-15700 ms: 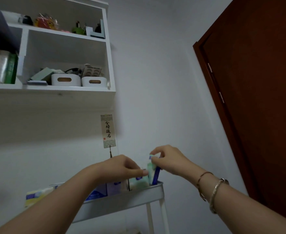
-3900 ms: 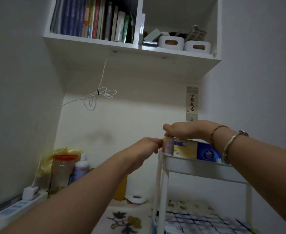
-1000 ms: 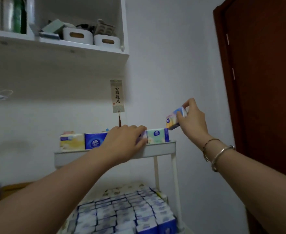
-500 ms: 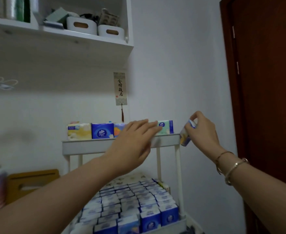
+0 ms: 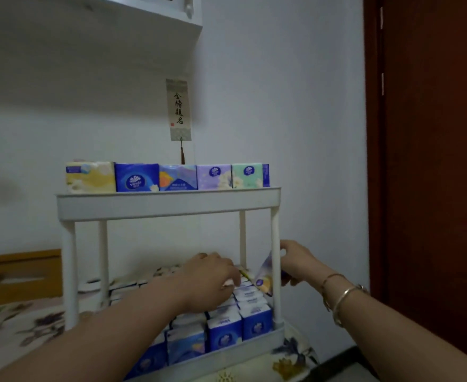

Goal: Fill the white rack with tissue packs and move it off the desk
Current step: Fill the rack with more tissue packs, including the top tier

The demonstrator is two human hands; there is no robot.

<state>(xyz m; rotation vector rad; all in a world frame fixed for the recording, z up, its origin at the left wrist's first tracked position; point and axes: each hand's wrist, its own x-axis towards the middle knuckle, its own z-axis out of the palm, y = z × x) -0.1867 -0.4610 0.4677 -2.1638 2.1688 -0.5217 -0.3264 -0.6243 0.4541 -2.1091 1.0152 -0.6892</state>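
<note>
White rack (image 5: 169, 204): our left hand (image 5: 207, 279) rests flat-fingered on lower packs (image 5: 227, 323); our right hand (image 5: 295, 261) pinches a tilted pack (image 5: 264, 277).

A desk (image 5: 20, 323) under a floral cloth carried the white rack (image 5: 169, 205) at its right end, near the wall corner. Tissue packs (image 5: 169, 177) stood in a row of five along the rack's top tray; the bottom tray (image 5: 221, 357) was packed with more — upright, side by side. A wooden box (image 5: 20, 277) sat at the desk's back left.
</note>
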